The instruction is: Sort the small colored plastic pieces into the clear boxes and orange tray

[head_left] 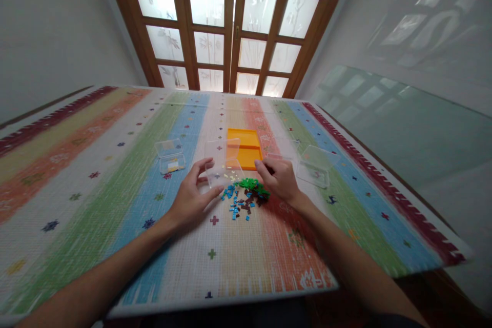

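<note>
My left hand (198,189) curls around the left side of a clear plastic box (225,177) with its lid raised, thumb near the front and fingers behind. A few small pale yellow pieces show in and about that box. Just right of it, my right hand (279,177) is closed, fingers curled with the thumb against them; whatever they pinch is hidden. Between the hands lies a loose heap of small building bricks: green bricks (251,183) at the back, blue bricks (233,210) at the left and front, dark brown bricks (246,206) among them.
Behind the heap lies an orange tray (243,146) in two sections. An open clear box (171,164) with some yellow and white pieces stands left; another open clear box (313,174) stands right. A striped tablecloth (192,266) covers the table.
</note>
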The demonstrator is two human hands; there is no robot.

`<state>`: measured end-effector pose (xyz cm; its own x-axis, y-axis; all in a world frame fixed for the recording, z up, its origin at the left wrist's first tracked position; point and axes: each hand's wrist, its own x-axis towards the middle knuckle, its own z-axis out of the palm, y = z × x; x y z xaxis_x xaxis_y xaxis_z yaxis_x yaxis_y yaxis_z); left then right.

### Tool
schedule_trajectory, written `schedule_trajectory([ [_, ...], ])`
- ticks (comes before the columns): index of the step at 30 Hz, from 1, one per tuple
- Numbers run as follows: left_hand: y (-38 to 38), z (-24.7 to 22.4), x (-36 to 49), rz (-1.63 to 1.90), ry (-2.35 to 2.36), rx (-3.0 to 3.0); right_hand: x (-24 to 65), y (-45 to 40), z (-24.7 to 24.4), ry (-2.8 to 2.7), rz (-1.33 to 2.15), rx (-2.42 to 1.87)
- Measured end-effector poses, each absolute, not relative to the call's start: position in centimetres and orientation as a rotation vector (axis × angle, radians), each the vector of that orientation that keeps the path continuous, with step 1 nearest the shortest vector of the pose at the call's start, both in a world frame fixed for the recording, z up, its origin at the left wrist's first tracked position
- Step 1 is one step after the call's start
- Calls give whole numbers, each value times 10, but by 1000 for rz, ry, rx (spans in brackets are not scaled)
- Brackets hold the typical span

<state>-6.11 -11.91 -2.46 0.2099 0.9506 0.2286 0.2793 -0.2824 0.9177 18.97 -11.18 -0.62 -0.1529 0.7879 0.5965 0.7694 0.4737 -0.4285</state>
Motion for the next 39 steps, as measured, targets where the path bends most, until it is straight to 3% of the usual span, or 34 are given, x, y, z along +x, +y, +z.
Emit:
schedule_trajectory([
  [8,-116,-22,-62,1173,1227,1647,183,-111,-15,-2316,311,-1443],
  [16,-114,-23,-62,1207,1220,1617,172,-110,-11,-2516,257,-1460],
  [29,-115,-21,-64,1162,1191,1634,185,-102,-12,-2480,527,-1469],
  [39,-116,-21,-62,1148,1173,1630,185,-106,-7,-2531,400,-1550],
])
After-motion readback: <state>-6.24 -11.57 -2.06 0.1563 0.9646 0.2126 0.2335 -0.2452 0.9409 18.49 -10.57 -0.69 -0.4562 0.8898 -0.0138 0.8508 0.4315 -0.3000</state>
